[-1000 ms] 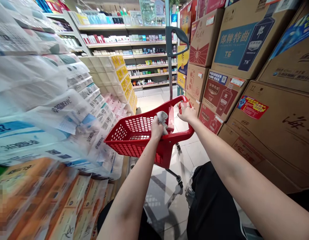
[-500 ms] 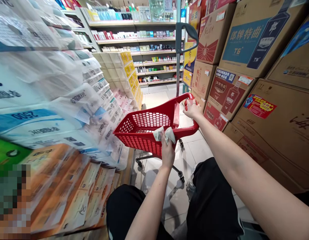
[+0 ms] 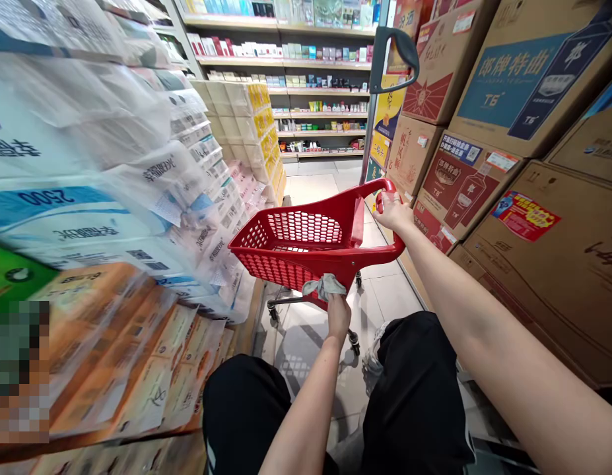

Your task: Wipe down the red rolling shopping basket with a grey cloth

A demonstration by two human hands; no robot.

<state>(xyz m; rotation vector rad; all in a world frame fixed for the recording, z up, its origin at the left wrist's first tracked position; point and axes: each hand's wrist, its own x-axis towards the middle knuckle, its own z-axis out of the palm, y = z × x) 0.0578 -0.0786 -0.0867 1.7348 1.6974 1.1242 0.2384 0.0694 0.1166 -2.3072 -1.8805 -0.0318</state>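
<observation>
A red plastic shopping basket cart (image 3: 296, 247) stands on wheels in the aisle in front of my knees. My left hand (image 3: 338, 315) is closed on a crumpled grey cloth (image 3: 324, 286), pressing it against the near outer wall of the basket, low down. My right hand (image 3: 393, 212) is wrapped round the red handle (image 3: 385, 191) at the basket's right rear corner. A tall grey pull handle (image 3: 392, 56) rises above the cart. The basket looks empty inside.
Plastic-wrapped packs of tissue paper (image 3: 112, 198) are stacked high on the left. Cardboard liquor boxes (image 3: 508, 132) form a wall on the right. Shelves of small goods (image 3: 306, 86) stand at the aisle's far end. Light floor tiles (image 3: 310, 188) run between.
My left hand has slid the cloth from the basket's top rim down over its near outer side. My right hand has stayed on the handle.
</observation>
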